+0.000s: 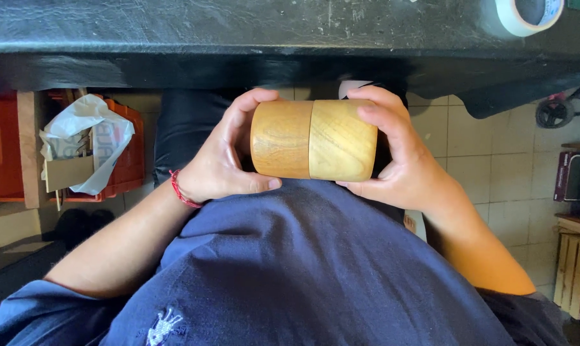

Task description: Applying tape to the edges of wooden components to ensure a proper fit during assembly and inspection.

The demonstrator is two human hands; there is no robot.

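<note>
So both hands are wrapped around a short, fat wooden cylinder (313, 140) made of two halves, a darker honey-brown half and a paler yellowish half, with a clear seam running around the middle where they meet. It's lying on its side, held up in the air just in front of the person's belly, right over the navy blue shirt (303, 269) and just below the edge of the black scuffed surface (239, 25).

The left hand (223, 154) has the darker half: fingers curled over the top and far end, thumb pressed along the bottom edge. There's a thin red string bracelet (182, 191) on that wrist. The right hand (396, 157) grips the paler half the same way, fingers draped over the top, palm cupping the end. Both are closed snug on the wood, nothing loose.

Other stuff around: a roll of white tape (527, 14) sits on the surface at the top right corner. Down on the floor to the left there's an orange plastic crate (120, 170) stuffed with crumpled white paper and a bit of cardboard (78, 144). On the right, beige floor tiles (495, 154), a small black wheel (554, 112), and some pale wooden crates (575, 263) stacked at the edge.
</note>
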